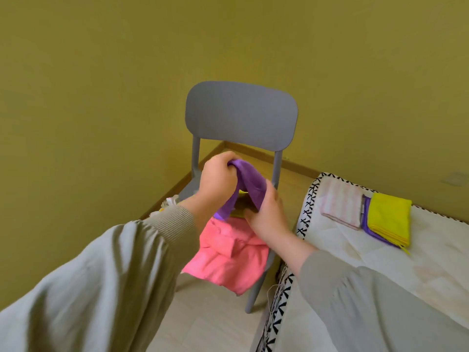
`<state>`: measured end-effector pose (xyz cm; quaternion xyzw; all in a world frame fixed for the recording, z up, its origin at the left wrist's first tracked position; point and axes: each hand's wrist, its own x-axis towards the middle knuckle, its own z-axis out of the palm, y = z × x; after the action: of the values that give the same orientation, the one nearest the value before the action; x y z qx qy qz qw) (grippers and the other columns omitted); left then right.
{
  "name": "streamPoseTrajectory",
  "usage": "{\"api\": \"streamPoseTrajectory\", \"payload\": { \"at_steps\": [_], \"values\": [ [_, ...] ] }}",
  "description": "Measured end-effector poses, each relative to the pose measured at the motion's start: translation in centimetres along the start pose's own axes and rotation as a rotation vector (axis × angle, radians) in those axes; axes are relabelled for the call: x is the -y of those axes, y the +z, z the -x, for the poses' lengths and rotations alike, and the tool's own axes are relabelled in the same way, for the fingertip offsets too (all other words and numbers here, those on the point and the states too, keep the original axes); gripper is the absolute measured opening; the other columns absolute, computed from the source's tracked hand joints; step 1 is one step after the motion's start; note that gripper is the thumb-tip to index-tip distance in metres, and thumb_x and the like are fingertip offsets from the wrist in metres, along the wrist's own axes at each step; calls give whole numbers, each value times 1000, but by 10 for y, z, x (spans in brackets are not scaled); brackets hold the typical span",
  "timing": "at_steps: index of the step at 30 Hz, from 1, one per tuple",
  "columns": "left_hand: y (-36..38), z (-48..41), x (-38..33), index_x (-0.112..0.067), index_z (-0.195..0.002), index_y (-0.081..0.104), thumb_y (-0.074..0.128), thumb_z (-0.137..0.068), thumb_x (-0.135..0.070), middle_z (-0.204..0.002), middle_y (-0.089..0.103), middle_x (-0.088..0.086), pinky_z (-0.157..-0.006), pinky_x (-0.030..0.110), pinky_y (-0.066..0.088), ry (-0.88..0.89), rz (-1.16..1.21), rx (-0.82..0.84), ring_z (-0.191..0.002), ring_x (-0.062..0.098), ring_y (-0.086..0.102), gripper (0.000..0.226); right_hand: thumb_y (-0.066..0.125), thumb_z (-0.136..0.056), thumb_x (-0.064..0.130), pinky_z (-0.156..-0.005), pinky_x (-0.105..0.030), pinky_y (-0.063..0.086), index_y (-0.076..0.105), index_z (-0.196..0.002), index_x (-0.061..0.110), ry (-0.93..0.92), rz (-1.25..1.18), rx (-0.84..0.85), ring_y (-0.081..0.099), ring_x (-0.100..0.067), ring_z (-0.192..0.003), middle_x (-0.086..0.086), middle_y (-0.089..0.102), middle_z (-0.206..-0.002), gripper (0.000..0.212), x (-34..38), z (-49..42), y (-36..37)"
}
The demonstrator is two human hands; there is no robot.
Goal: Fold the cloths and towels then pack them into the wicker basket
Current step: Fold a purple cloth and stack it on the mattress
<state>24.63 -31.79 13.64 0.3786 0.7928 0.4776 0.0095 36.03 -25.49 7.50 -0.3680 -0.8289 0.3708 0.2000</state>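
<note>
Over the grey chair (241,115), my left hand (218,179) grips the top of a purple cloth (250,184). My right hand (266,212) holds the same cloth lower down at its right edge. The cloth hangs between the two hands above the seat. A pink cloth (228,260) lies crumpled on the seat and droops over its front edge. A bit of yellow cloth (241,194) shows behind the purple one. On the mattress (355,250) at the right lie folded cloths: a pink-striped one (341,201), and a yellow one (389,218) on top of a purple one (366,224). No wicker basket is in view.
The chair stands in a corner of yellow-green walls (101,72) with a wooden skirting board. The mattress with its black-and-white patterned edge (308,199) sits close to the chair's right side. A white crumpled item (170,201) lies at the seat's left. Pale floor (203,321) lies below.
</note>
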Motion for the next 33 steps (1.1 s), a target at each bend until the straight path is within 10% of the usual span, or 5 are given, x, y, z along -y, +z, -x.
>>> {"api": "streamPoseTrajectory", "payload": {
  "at_steps": [6, 14, 22, 33],
  "values": [
    [-27, -15, -80, -6, -91, 69, 39, -79, 9, -84, 65, 2, -67, 20, 35, 153, 66, 33, -84, 18, 55, 35, 57, -70, 3, -64, -33, 35, 49, -68, 18, -150, 9, -156, 52, -27, -80, -9, 55, -83, 18, 55, -21, -68],
    [-79, 1, -148, -11, -69, 58, 48, -91, -9, -67, 58, 4, -60, 27, 39, 169, 41, -62, -68, 21, 50, 24, 44, -85, 3, -52, -33, 23, 41, -61, 19, -148, 17, -332, 43, -26, -67, 5, 46, -60, 30, 112, 21, -156],
    [-128, 38, -183, -14, -66, 54, 71, -83, -28, -56, 45, -2, -55, 27, 31, 98, -387, 273, -64, 20, 43, 27, 36, -75, -9, -64, -27, 33, 61, -89, 11, -113, -55, -466, 51, -24, -79, -4, 61, -86, 34, 140, 72, -217],
    [-153, 81, -249, -17, -69, 60, 57, -91, -9, -69, 58, 4, -66, 36, 59, -91, 377, 24, -65, 20, 57, 23, 43, -86, 6, -46, -29, 26, 38, -60, 15, -140, 25, -382, 37, -23, -57, 0, 43, -58, 28, 159, 122, -256]
  ]
}}
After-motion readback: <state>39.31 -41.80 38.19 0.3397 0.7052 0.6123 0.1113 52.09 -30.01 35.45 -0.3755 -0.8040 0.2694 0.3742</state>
